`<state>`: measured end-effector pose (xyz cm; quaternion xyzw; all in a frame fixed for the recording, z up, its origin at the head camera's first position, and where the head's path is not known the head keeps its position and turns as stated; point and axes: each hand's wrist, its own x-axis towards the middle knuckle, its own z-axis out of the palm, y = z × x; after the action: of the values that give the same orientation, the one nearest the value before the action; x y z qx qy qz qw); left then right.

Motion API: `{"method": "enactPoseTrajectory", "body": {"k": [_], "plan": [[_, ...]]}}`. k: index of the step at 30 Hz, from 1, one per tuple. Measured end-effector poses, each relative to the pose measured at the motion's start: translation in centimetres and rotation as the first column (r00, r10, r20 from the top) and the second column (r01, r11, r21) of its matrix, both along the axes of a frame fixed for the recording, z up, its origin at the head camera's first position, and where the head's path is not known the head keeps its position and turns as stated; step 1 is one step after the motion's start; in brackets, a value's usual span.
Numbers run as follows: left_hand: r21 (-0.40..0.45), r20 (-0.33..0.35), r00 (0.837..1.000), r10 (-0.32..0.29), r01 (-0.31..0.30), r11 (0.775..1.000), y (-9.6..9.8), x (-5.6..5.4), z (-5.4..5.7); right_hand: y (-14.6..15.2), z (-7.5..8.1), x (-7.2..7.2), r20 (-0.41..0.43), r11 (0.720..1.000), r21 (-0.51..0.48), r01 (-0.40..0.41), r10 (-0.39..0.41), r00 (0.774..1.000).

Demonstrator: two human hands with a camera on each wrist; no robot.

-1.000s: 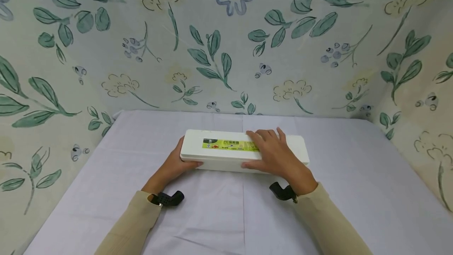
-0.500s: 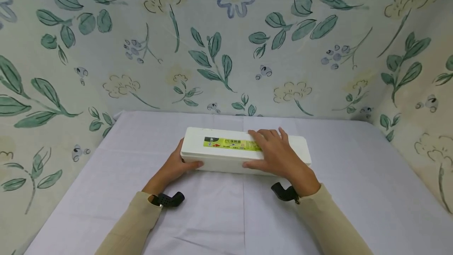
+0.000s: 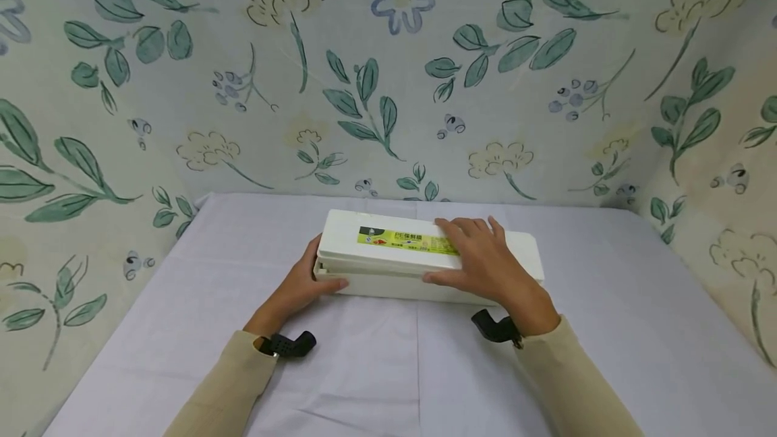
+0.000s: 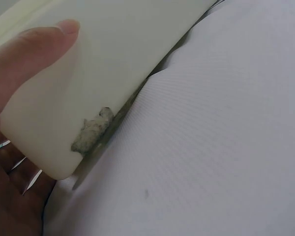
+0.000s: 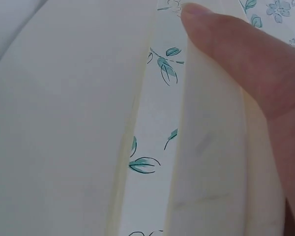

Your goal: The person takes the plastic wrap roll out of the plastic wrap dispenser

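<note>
A long white cling film box lies crosswise on the table in the head view. Its lid (image 3: 342,238) bears a green-yellow label (image 3: 403,241) and is raised off the base (image 3: 382,284), more at the left end. My left hand (image 3: 305,276) grips the base's left end, thumb on the front wall, other fingers largely hidden behind. A rough grey patch (image 4: 92,132) marks the base's lower corner in the left wrist view. My right hand (image 3: 485,260) holds the lid right of centre, fingers over the top, thumb (image 5: 211,29) at its front edge. Flowered cloth shows through the gap between lid and base.
A white cloth (image 3: 364,363) with creases covers the table. Flower-printed fabric (image 3: 273,106) rises behind it and on both sides. Each wrist carries a black camera (image 3: 294,344), below tan sleeves (image 3: 221,383).
The lid has come up from the base, most at the left end, and shifted slightly right with my right hand. My left hand has stayed at the base's left end.
</note>
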<state>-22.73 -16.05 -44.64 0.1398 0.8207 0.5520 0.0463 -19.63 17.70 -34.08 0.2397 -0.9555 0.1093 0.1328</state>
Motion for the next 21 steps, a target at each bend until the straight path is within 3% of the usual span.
{"method": "enactPoseTrajectory", "body": {"k": [8,13,21], "plan": [[0.009,-0.028,1.0,0.004,-0.004,1.0,0.0,0.3,0.1,0.6,0.3,0.0,0.003,1.0,-0.02,0.006,-0.006,1.0],[0.01,-0.014,1.0,-0.001,0.001,1.0,-0.2,0.2,0.1,0.8,0.5,0.0,0.039,0.999,-0.032,0.033,-0.032,0.999],[0.021,-0.015,1.0,-0.009,0.01,1.0,-0.1,-0.1,-0.3,1.5,0.6,-0.1,0.025,0.997,-0.046,0.062,-0.061,0.998]]}}
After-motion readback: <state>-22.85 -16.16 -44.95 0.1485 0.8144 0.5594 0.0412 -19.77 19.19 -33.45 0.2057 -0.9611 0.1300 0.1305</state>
